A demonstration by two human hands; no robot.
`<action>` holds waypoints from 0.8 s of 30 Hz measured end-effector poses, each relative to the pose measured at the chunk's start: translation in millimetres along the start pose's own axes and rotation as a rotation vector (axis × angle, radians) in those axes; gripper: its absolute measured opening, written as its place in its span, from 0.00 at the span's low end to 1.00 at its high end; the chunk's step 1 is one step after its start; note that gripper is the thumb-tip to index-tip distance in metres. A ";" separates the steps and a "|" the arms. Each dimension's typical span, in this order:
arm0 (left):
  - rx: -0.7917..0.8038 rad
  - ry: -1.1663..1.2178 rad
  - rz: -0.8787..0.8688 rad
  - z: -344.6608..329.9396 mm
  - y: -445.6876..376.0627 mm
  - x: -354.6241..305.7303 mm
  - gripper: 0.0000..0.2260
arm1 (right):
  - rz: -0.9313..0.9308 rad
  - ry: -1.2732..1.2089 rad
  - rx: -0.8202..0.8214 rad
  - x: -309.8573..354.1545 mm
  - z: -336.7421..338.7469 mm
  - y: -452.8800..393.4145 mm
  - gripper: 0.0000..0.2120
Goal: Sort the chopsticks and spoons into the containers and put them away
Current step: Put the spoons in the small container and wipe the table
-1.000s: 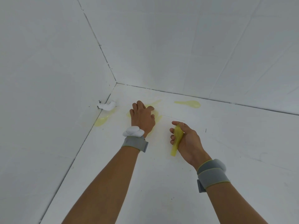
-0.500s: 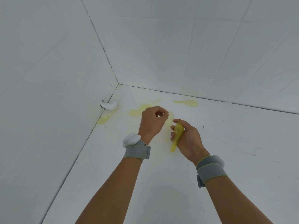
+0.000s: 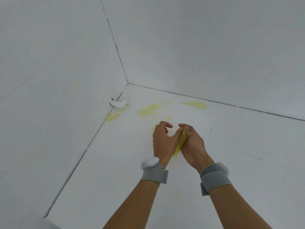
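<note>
Far off to the left of our hands, against the foot of the left wall, we see a small white object [image 3: 120, 103] whose kind we cannot tell. Just below it, nearer us, a pale yellow spoon [image 3: 113, 116] lies on the white surface [image 3: 247, 154] along the wall's edge. Ahead of our left hand, a little to its left, two more yellow spoons [image 3: 149, 110] lie together, overlapping, their handles pointing away to the right. Another yellow spoon [image 3: 167, 119] lies right beyond our left hand, its bowl mostly hidden behind the knuckles.

Our left hand [image 3: 162, 140] is curled, thumb and forefinger bent toward each other; we see nothing held between them, and its thumb side touches the spoon in the other hand. A grey wristband [image 3: 154, 176] with a white device on it wraps that wrist.

Our right hand [image 3: 192, 142] grips a yellow spoon [image 3: 180, 143], fingers curled round its upper part, the lower end sticking out below, between the two hands. A second grey wristband [image 3: 215, 178] sits on this wrist.

Ahead and to the right of our right hand, well apart from it, one more yellow spoon [image 3: 196, 104] lies by the far wall.
</note>
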State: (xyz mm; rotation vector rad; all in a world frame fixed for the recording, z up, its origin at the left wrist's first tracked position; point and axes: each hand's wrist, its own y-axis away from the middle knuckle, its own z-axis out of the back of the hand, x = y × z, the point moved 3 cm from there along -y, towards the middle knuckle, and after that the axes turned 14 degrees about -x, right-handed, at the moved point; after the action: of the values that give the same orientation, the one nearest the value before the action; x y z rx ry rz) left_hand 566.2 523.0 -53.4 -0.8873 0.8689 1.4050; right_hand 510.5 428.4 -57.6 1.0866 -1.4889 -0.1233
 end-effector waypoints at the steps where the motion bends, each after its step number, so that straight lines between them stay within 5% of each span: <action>1: -0.045 -0.007 -0.012 4.6 -4.1 1.3 0.11 | 0.001 0.023 -0.003 0.0 0.9 -0.6 0.15; 4: -0.187 -0.185 -0.020 17.5 -25.4 17.0 0.12 | -0.012 0.047 -0.026 2.0 3.1 -3.4 0.14; 9: -0.055 -0.531 -0.085 21.5 -42.6 43.4 0.19 | -0.026 0.017 -0.028 4.1 2.0 -6.4 0.14; 20: -0.060 -0.303 -0.458 35.3 -62.3 23.5 0.08 | 0.022 0.039 -0.094 16.9 8.1 -14.9 0.14; 24: 0.051 -0.291 -0.577 39.1 -68.4 9.2 0.09 | 0.054 0.056 -0.093 20.2 15.7 -12.0 0.14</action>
State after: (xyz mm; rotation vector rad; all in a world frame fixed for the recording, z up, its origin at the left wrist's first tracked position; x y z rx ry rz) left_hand 633.7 563.6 -44.9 -0.7876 0.3792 0.9671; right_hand 507.4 400.5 -54.8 0.9671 -1.4463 -0.1224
